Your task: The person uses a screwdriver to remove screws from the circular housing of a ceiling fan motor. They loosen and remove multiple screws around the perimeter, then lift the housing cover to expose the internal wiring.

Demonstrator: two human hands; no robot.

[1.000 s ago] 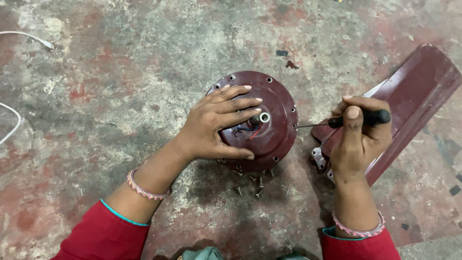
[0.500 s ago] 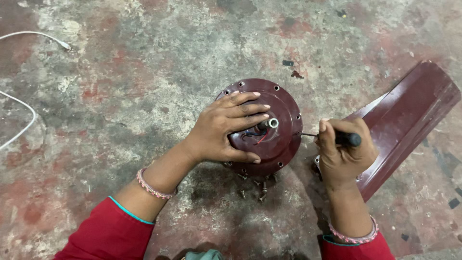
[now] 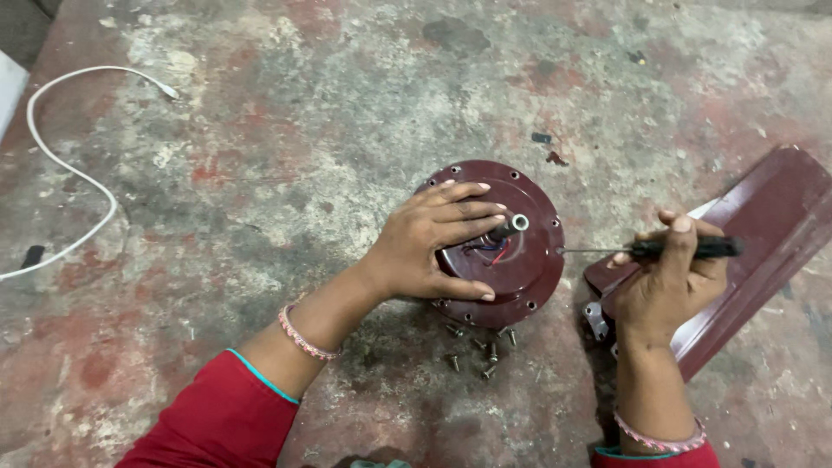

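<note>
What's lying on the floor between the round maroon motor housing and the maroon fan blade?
In the head view, only the screwdriver's thin metal shaft crosses above it; the concrete floor there looks bare.

Count, referenced to fan motor housing, 1: loose screws just below it, about 7; fan blade right, 1; screwdriver right, 1; white cable far left, 1.

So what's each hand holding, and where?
Right hand holds a screwdriver by its black handle. Left hand presses flat on the round maroon motor housing.
</note>
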